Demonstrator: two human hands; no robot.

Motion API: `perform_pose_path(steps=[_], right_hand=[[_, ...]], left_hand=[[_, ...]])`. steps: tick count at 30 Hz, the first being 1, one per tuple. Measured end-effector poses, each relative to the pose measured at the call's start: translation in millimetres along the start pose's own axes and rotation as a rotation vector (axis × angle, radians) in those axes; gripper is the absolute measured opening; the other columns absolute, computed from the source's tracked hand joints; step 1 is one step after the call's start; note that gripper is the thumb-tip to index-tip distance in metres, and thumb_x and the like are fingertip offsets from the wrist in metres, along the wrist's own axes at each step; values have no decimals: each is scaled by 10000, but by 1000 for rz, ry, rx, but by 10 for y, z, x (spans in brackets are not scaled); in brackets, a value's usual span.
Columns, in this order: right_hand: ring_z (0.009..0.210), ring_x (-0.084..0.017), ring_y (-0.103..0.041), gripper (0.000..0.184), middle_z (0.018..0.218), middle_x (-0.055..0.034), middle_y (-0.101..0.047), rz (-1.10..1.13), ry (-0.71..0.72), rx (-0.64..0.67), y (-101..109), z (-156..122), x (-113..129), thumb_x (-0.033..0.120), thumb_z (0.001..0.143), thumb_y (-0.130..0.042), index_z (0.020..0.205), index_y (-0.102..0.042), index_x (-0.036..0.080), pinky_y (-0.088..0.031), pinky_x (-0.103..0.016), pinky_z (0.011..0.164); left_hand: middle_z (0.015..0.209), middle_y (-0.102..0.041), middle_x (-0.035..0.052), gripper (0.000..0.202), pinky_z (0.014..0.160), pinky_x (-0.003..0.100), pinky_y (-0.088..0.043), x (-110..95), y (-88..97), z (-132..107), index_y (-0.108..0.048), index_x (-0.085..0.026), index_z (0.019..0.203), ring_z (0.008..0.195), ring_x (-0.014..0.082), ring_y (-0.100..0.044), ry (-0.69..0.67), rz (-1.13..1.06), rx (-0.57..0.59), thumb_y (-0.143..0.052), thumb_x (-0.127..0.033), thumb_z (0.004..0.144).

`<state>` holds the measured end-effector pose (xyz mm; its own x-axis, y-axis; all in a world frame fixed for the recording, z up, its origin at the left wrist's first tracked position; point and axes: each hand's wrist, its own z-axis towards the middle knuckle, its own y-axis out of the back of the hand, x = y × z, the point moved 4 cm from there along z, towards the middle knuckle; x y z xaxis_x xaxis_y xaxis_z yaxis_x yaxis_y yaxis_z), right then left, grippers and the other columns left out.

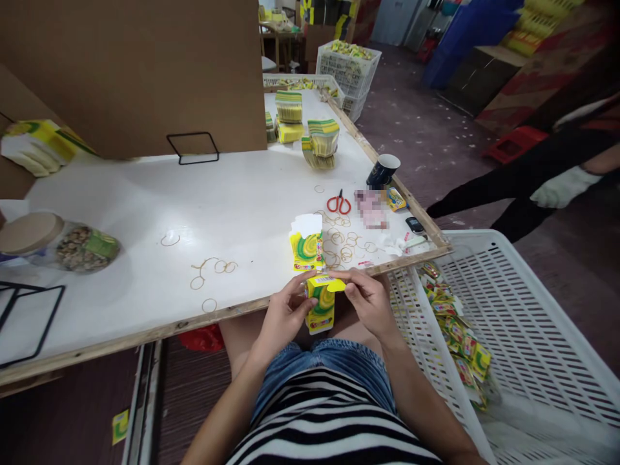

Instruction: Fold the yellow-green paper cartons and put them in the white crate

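Observation:
A small yellow-green carton (321,309) is held between my two hands just off the table's front edge, above my lap. My left hand (290,309) grips its left side, thumb on the front face. At the top right, the fingers of my right hand (368,298) pinch the carton's yellow flap, which sticks out to the right. A barcode shows on the top panel. Right behind it, flat cartons (307,245) with white flaps lie on the table. Rubber bands (346,248) are scattered to their right, near red-handled scissors (339,203).
Bundled cartons (322,139) stand at the back of the white table (130,213). A dark mug (383,170) is near the right edge. A jar (87,247) lies at left. A white plastic crate (547,323) holding small packets is at my right. Beyond it is a person's gloved hand (564,187).

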<state>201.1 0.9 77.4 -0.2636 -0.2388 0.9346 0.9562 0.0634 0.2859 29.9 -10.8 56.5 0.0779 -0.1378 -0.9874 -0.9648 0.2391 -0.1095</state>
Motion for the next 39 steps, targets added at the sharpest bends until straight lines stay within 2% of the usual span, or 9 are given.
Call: perform_pose_path(steps=[5, 16, 19, 23, 25, 28, 30, 34, 39], right_hand=[[511, -104, -430, 363, 604, 55, -533, -74, -195, 93, -78, 9, -14, 326, 827, -617, 1165, -608, 196, -354, -213, 484], [465, -95, -336, 311, 508, 107, -352, -96, -104, 91, -85, 128, 80, 323, 849, -608, 1122, -573, 179, -287, -217, 477], [501, -103, -405, 294, 556, 69, -449, -53, -114, 13, -55, 68, 27, 369, 862, -612, 1089, -623, 184, -352, -223, 500], [762, -160, -607, 339, 876, -36, -650, 135, -176, -44, -2, -65, -150, 414, 847, -639, 1108, -619, 197, -502, -265, 666], [705, -154, -615, 330, 865, -33, -661, 239, -213, -180, 128, -131, -261, 419, 831, -663, 1070, -597, 201, -512, -263, 608], [589, -124, -588, 317, 807, 4, -641, 371, -163, -655, 511, -242, -412, 453, 830, -659, 1028, -545, 233, -484, -246, 520], [634, -127, -609, 344, 831, -1, -639, 484, -140, -828, 681, -284, -511, 521, 816, -644, 984, -544, 238, -491, -251, 541], [559, -105, -541, 417, 775, -3, -639, 639, -347, -660, 540, -209, -634, 508, 706, -744, 941, -574, 208, -439, -237, 497], [636, -116, -539, 272, 817, -20, -647, 447, -278, -429, 128, -9, -250, 410, 832, -647, 987, -601, 191, -450, -256, 598]], left_hand=[[1216, -667, 110, 527, 893, 371, -545, 55, -60, 4, -509, -209, 1355, 1000, 230, -674, 0, 1, 11, -623, -270, 844], [1165, -689, 121, 603, 826, 340, -560, -230, -59, 102, -498, -185, 1324, 967, 235, -683, 24, -139, 47, -722, -304, 776], [1130, -702, 113, 572, 813, 332, -558, -211, -108, 86, -520, -180, 1295, 936, 228, -687, 21, -136, 66, -724, -315, 778], [1098, -701, 104, 492, 851, 343, -538, -157, -218, 76, -539, -189, 1277, 967, 229, -673, -17, -39, 100, -671, -330, 825], [1090, -689, 94, 436, 900, 352, -514, -150, -184, 114, -547, -204, 1250, 1009, 219, -654, -88, 63, 17, -643, -328, 843], [1088, -656, 80, 396, 916, 352, -480, -130, 75, 223, -540, -215, 1195, 1028, 202, -615, -213, 302, -349, -636, -351, 836], [959, -660, 66, 369, 804, 333, -478, -45, 270, 325, -559, -192, 1121, 888, 194, -611, -165, 477, -520, -643, -380, 814], [627, -589, 7, 227, 576, 265, -378, 169, 440, 531, -584, -170, 717, 572, 140, -503, 42, 583, -379, -596, -378, 808], [635, -566, -9, 232, 556, 231, -371, -104, 323, 401, -541, -176, 682, 578, 120, -486, -69, 515, -274, -559, -353, 832]])
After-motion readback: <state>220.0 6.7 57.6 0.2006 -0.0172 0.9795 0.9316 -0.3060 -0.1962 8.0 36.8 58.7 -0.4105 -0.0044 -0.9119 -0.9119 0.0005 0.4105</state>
